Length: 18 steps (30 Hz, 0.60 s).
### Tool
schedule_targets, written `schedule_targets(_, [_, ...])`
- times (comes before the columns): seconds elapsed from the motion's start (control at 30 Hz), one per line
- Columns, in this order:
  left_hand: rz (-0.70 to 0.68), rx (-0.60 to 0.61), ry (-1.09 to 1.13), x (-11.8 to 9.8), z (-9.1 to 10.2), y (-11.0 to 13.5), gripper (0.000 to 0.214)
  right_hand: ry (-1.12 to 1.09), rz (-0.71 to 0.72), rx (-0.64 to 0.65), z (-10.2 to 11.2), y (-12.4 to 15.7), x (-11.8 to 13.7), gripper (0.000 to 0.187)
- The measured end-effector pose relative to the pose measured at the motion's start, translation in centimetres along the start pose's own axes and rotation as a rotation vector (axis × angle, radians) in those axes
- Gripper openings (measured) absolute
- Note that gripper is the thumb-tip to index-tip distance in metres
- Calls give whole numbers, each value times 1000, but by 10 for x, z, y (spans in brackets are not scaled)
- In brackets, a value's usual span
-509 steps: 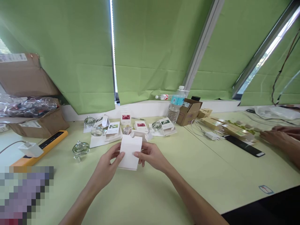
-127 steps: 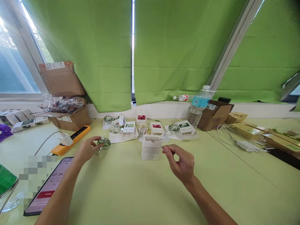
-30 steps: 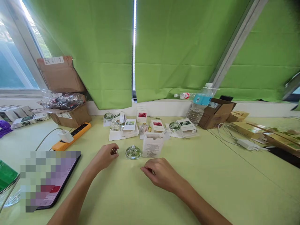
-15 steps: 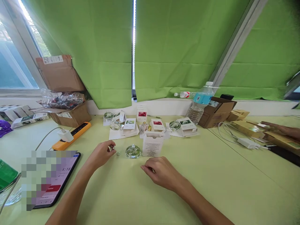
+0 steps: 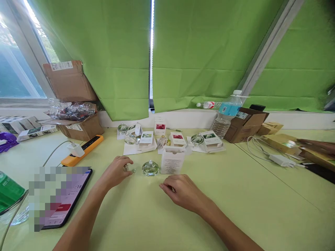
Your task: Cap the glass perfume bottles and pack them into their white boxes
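Note:
My left hand (image 5: 116, 172) is on the table with thumb and forefinger apart, around a small shiny piece (image 5: 126, 167) too small to name. Just right of the fingertips lies a small clear bead-like piece (image 5: 134, 170). Further right stands a round glass perfume bottle (image 5: 150, 168) with a clear pointed top, touched by neither hand. Beside it, a white carton (image 5: 172, 161) with printed text stands upright, its top open. My right hand (image 5: 180, 190) rests in front of the carton, its fingers curled in and thumb pressed against them, with nothing visible in it.
Behind are several glass bottles (image 5: 196, 139) and picture cartons (image 5: 147, 138) on white card. A phone (image 5: 75, 198), orange power strip (image 5: 91, 148) and cardboard box (image 5: 83, 129) are left. Right are a large water bottle (image 5: 226, 115), a white charger (image 5: 282, 160) and another person's hand (image 5: 318, 144).
My left thumb and forefinger have spread apart around the small shiny piece. My right hand stays curled in place. The whole view has shifted slightly.

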<state>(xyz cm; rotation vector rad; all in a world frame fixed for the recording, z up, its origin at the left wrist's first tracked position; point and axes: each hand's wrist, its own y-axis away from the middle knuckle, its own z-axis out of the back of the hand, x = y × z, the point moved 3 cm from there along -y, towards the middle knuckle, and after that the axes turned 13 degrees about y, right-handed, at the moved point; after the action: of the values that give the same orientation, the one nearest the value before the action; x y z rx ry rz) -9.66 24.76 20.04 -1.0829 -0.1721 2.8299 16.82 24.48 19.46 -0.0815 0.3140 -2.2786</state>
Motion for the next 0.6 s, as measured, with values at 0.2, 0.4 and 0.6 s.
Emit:
schedule_targets(0.2, [-31, 24, 19, -8, -10, -1, 24, -1, 7, 4, -1, -1, 1, 39])
schedule_targets(0.4, [-48, 27, 15, -10, -15, -3, 23, -20, 6, -12, 1, -1, 4, 36])
schedule_targets(0.6, [-74, 27, 8, -9, -19, -5, 16, -59, 1, -13, 1, -2, 7, 30])
